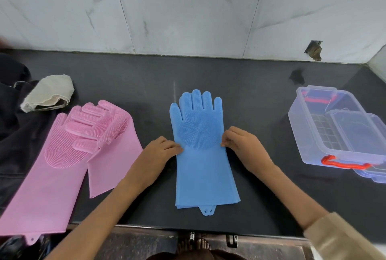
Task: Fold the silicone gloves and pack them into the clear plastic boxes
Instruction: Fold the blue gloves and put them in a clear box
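Left hand point(161, 151) and right hand point(243, 144) pinched opposite edges of the blue glove point(203, 151), which lay flat, fingers away, at the centre of the dark bench point(261, 103). Pink gloves point(69, 155) lay overlapped to the left; clear boxes point(334, 128) stood open to the right.

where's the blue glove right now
In the head view the blue glove lies flat at the middle of the dark counter, between the left hand and right hand, which touch its edges.
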### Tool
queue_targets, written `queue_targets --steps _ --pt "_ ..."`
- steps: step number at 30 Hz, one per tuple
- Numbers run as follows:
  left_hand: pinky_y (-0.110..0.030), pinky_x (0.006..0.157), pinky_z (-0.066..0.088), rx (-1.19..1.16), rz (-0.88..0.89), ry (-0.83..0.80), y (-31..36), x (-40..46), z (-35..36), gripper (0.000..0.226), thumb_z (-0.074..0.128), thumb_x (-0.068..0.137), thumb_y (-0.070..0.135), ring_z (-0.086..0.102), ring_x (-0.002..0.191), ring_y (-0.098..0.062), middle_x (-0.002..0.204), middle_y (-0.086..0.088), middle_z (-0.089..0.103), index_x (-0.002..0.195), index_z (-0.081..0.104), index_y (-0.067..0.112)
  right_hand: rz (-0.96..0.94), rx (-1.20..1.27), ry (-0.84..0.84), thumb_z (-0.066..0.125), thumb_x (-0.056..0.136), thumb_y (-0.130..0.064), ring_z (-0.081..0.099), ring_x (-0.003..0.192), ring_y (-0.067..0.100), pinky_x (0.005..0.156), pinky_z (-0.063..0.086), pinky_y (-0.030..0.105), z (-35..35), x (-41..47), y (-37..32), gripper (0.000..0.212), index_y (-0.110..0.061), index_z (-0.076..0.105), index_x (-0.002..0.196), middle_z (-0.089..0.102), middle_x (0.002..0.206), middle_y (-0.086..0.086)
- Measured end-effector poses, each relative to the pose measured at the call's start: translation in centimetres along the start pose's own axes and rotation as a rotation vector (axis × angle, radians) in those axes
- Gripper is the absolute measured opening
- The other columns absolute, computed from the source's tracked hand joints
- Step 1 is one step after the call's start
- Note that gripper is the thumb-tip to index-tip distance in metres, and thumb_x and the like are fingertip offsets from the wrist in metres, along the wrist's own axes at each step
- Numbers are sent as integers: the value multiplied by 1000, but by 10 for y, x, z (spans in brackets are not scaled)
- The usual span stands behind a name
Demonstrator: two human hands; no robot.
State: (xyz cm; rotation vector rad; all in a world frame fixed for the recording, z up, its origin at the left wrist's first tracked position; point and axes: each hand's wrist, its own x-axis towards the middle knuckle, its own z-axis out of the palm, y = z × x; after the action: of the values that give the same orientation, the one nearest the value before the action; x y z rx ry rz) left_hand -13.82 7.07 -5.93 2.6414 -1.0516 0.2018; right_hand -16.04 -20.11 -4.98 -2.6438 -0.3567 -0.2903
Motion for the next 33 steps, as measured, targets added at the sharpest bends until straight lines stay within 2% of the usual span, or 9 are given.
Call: queue_targets --steps 3,7,13,17,20,26,28,30,33 --pt "-32 92 45 27 78 -29 -4 -4 -8 55 77 68 -7 62 107 -31 118 -7 67 117 67 15 -298 -140 -89 70 77 3 62 81 26 68 56 42 -10 4 5 18 -9 66 90 67 92 4" --pt "-32 79 55 196 335 -20 3 4 -22 67 95 33 2 72 92 -23 99 -2 75 96 77 13 -623 -324 -159 89 53 -2 70 87 25 71 60 32 -16 4 6 44 -10 74 94 73 97 6" --pt "-20 71 54 277 506 -172 0 14 -37 79 97 20 15 73 81 -13 95 3 76 95 77 21 -669 -372 -289 96 33 -6 70 98 19 78 53 24 -32 -5 17 81 -20 72 109 71 111 -1" --pt "-25 71 59 366 597 -243 -6 23 -31 63 95 34 13 73 73 -12 95 -1 75 94 77 17 -680 -355 -377 96 35 -9 70 97 24 69 57 27 -35 2 15 72 -23 74 102 73 108 1" --pt "-23 57 57 375 585 -237 -8 25 -24 49 92 44 9 70 62 -15 93 -4 74 91 75 12 -721 -378 -348 95 38 -11 72 90 20 84 49 25 -32 8 11 58 -21 75 92 75 100 0" --pt "-17 41 46 178 364 -76 -7 27 -15 20 79 71 23 55 40 -12 72 1 65 82 66 13 -635 -340 -63 59 88 -14 72 89 19 98 39 27 -14 7 17 14 -10 71 94 74 92 0" --pt "-14 40 37 0 171 -21 -4 30 -14 13 67 74 25 52 40 -10 63 5 60 78 62 14 -506 -286 -68 40 95 -23 70 82 18 96 49 31 -11 8 15 31 -9 67 90 72 85 0" --pt "-11 45 27 -123 -23 38 -1 35 -11 15 54 75 26 40 40 -5 56 11 47 70 56 12 -321 -154 -71 39 93 -27 60 61 17 70 57 33 -9 8 11 29 -11 60 82 63 70 -4" --pt "-21 46 26 -213 -271 140 1 47 1 30 41 83 22 32 42 -11 49 7 37 55 43 11 -30 -56 -9 40 92 -25 32 40 14 48 34 33 -3 16 4 26 -18 43 67 39 49 -9"
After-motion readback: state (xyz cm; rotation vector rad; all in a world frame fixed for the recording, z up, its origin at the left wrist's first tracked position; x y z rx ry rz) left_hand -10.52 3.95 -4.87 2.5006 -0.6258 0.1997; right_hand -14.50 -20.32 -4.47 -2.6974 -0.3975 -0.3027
